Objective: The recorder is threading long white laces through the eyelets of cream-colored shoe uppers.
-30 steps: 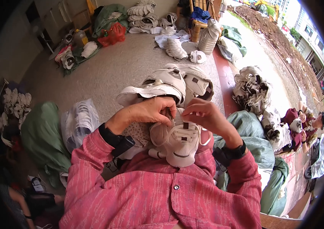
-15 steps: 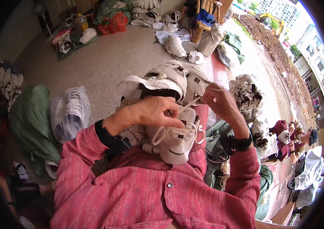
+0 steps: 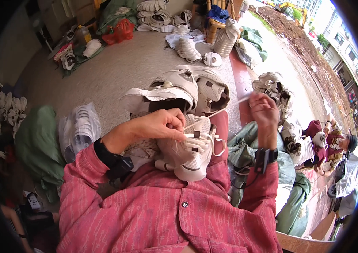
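White leather sneaker sits steady on the lap, left hand pinching its eyelet row while right hand, closed on the white lace, draws it taut.

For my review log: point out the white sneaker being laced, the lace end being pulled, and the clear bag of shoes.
white sneaker [image 3: 191, 158], head view, on its side panel.
lace end [image 3: 225, 109], head view, mid-stretch of the taut lace.
clear bag of shoes [image 3: 80, 128], head view, bag's middle.
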A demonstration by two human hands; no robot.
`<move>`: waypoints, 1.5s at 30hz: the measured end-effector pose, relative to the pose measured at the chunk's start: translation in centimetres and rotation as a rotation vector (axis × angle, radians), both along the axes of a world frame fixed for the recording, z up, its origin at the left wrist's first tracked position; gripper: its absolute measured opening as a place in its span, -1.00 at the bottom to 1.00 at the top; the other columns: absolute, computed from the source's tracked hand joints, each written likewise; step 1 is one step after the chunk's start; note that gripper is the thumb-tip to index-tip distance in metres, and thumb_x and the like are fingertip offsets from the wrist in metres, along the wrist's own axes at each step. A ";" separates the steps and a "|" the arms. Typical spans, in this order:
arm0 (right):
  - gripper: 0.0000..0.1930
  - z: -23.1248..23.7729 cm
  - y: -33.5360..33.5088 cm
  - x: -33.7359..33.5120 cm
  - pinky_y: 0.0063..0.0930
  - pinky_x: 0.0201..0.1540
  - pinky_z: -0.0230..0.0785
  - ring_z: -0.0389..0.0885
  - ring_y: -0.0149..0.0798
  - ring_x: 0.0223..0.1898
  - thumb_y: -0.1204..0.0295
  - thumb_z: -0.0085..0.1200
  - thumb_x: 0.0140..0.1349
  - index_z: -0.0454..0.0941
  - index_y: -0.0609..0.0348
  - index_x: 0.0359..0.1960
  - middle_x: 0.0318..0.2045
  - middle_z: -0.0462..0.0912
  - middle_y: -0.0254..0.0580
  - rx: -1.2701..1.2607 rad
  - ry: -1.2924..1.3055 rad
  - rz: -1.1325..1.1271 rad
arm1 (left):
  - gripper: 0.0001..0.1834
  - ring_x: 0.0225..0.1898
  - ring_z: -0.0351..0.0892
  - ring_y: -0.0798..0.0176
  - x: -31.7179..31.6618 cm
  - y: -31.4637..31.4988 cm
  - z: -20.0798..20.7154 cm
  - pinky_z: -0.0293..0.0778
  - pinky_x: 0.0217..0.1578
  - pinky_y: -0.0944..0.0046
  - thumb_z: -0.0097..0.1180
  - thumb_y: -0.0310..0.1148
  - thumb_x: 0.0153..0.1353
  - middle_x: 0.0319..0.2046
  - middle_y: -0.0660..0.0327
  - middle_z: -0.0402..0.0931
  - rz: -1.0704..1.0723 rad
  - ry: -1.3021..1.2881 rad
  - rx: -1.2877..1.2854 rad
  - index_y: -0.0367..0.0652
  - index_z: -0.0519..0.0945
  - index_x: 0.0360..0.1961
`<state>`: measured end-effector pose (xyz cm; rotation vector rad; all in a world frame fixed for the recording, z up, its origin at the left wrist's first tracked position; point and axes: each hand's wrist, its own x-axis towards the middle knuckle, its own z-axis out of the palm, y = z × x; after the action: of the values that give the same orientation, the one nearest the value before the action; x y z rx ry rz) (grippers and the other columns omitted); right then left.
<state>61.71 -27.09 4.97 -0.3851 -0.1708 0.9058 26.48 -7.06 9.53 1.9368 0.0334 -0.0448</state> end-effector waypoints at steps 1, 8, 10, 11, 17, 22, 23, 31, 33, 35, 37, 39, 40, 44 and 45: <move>-0.84 0.1 -0.7 1.1 -0.16 0.20 0.43 0.59 -0.15 -0.32 0.53 -0.15 0.28 0.48 0.38 -0.36 -0.38 0.59 0.01 0.003 0.128 -0.156 | -0.79 -0.09 0.37 0.42 0.0 0.0 0.2 0.30 -0.09 0.39 0.32 -0.24 0.17 -0.14 0.32 0.39 0.008 0.010 0.002 -0.18 0.71 -0.35; -0.80 -0.9 -0.2 -8.4 -0.55 -0.13 0.38 0.52 -0.45 -0.30 0.50 0.08 0.27 0.56 0.30 -0.10 -0.36 0.58 -0.31 -0.445 -0.949 0.032 | -0.80 -0.35 0.50 0.28 1.5 -1.4 1.3 0.41 -0.30 0.36 0.26 -0.31 0.18 -0.21 0.21 0.46 0.114 -0.297 0.492 -0.25 0.67 -0.34; -0.75 -2.0 -0.1 -10.6 -0.61 -0.17 0.37 0.49 -0.52 -0.30 0.55 0.09 0.23 0.58 0.26 -0.04 -0.35 0.54 -0.43 -0.356 -0.958 0.314 | -0.82 -0.36 0.52 0.23 3.2 -2.4 1.9 0.43 -0.30 0.32 0.24 -0.34 0.17 -0.27 0.17 0.50 0.078 -0.326 0.461 -0.27 0.66 -0.34; -0.72 -3.0 0.0 -11.3 -0.66 -0.18 0.35 0.48 -0.55 -0.31 0.57 0.18 0.20 0.57 0.21 -0.03 -0.36 0.49 -0.48 -0.359 -0.853 0.443 | -0.84 -0.37 0.55 0.17 4.0 -2.8 2.0 0.45 -0.30 0.28 0.21 -0.37 0.17 -0.32 0.13 0.53 0.063 -0.357 0.425 -0.28 0.64 -0.35; -0.61 -5.1 0.6 -11.5 -0.71 -0.14 0.36 0.45 -0.58 -0.24 0.67 0.35 0.02 0.52 0.12 -0.12 -0.32 0.40 -0.54 -0.233 -0.780 0.496 | -0.86 -0.29 0.63 0.08 7.9 -3.4 -0.2 0.49 -0.22 0.22 0.17 -0.47 0.05 -0.38 0.06 0.60 -0.064 -0.158 0.519 -0.27 0.65 -0.34; -0.61 -5.0 0.8 -11.3 -0.70 -0.13 0.35 0.43 -0.59 -0.21 0.69 0.36 -0.01 0.47 0.10 -0.19 -0.31 0.42 -0.54 -0.181 -0.789 0.529 | -0.82 -0.31 0.62 0.07 8.7 -3.8 -0.6 0.49 -0.24 0.19 0.21 -0.37 0.04 -0.38 0.09 0.57 -0.117 -0.110 0.580 -0.23 0.66 -0.35; -0.61 -4.9 0.8 -11.3 -0.70 -0.13 0.35 0.44 -0.60 -0.20 0.69 0.37 -0.02 0.47 0.10 -0.20 -0.30 0.44 -0.54 -0.172 -0.775 0.541 | -0.82 -0.31 0.62 0.07 8.8 -3.9 -0.9 0.49 -0.24 0.19 0.21 -0.37 0.04 -0.38 0.09 0.57 -0.119 -0.107 0.581 -0.23 0.66 -0.35; -0.65 -3.8 0.6 -11.9 -0.71 -0.17 0.33 0.43 -0.60 -0.25 0.67 0.33 0.03 0.46 0.11 -0.21 -0.32 0.46 -0.54 -0.211 -0.757 0.537 | -0.86 -0.33 0.60 0.08 8.4 -5.1 -1.3 0.49 -0.29 0.12 0.19 -0.35 0.05 -0.39 0.15 0.52 -0.054 -0.320 0.764 -0.20 0.60 -0.42; -0.68 -3.1 0.7 -11.9 -0.70 -0.18 0.33 0.43 -0.60 -0.27 0.66 0.31 0.07 0.45 0.11 -0.21 -0.33 0.46 -0.54 -0.259 -0.734 0.545 | -0.87 -0.36 0.59 0.10 7.6 -5.8 -0.6 0.50 -0.32 0.13 0.17 -0.36 0.04 -0.41 0.17 0.51 -0.063 -0.448 0.989 -0.20 0.59 -0.43; -0.75 -2.9 0.8 -11.2 -0.70 -0.19 0.32 0.44 -0.59 -0.27 0.60 0.26 0.15 0.45 0.12 -0.19 -0.34 0.44 -0.55 -0.282 -0.742 0.663 | -0.87 -0.38 0.58 0.12 6.7 -6.6 1.4 0.51 -0.34 0.14 0.16 -0.37 0.02 -0.43 0.19 0.49 -0.086 -0.568 1.202 -0.20 0.58 -0.45; -0.80 -2.8 0.8 -11.0 -0.70 -0.20 0.31 0.45 -0.59 -0.27 0.55 0.23 0.21 0.47 0.13 -0.19 -0.36 0.43 -0.54 -0.277 -0.825 0.677 | -0.89 -0.41 0.56 0.17 5.4 -6.6 4.2 0.51 -0.41 0.17 0.14 -0.39 -0.03 -0.48 0.23 0.44 -0.118 -0.472 1.536 -0.18 0.56 -0.46; -0.82 -2.4 0.9 -11.1 -0.67 -0.21 0.32 0.46 -0.58 -0.30 0.53 0.23 0.21 0.48 0.13 -0.20 -0.38 0.46 -0.53 -0.293 -0.923 0.582 | -0.91 -0.40 0.57 0.17 4.5 -4.2 5.7 0.49 -0.45 0.16 0.15 -0.41 -0.05 -0.48 0.23 0.43 -0.001 -0.355 1.707 -0.14 0.55 -0.46; -0.83 -2.9 0.9 -10.8 -0.64 -0.17 0.36 0.50 -0.57 -0.30 0.50 0.22 0.23 0.50 0.13 -0.19 -0.37 0.52 -0.50 -0.289 -0.932 0.584 | -0.92 -0.41 0.56 0.14 3.7 -2.7 7.1 0.48 -0.45 0.15 0.14 -0.41 -0.04 -0.48 0.21 0.43 0.128 -0.290 1.726 -0.13 0.54 -0.47; -0.79 -2.8 0.6 -11.5 -0.63 -0.19 0.43 0.57 -0.52 -0.26 0.38 0.16 0.31 0.52 0.15 -0.08 -0.30 0.62 -0.37 -0.391 -0.831 0.491 | -0.93 -0.40 0.55 0.03 -1.0 2.9 10.9 0.48 -0.41 0.10 0.15 -0.42 -0.01 -0.48 0.16 0.41 0.286 -0.272 1.682 -0.13 0.52 -0.48; -0.79 -2.9 0.5 -11.8 -0.63 -0.19 0.43 0.57 -0.52 -0.26 0.38 0.16 0.31 0.52 0.15 -0.08 -0.30 0.62 -0.37 -0.382 -0.832 0.491 | -0.92 -0.38 0.55 0.01 -2.3 3.3 10.4 0.47 -0.40 0.09 0.16 -0.41 0.03 -0.46 0.15 0.43 0.242 -0.137 1.624 -0.14 0.52 -0.46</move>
<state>49.87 -26.61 2.10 -1.1014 -0.8927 1.2193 24.16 -3.79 19.97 3.5280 0.2822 0.3956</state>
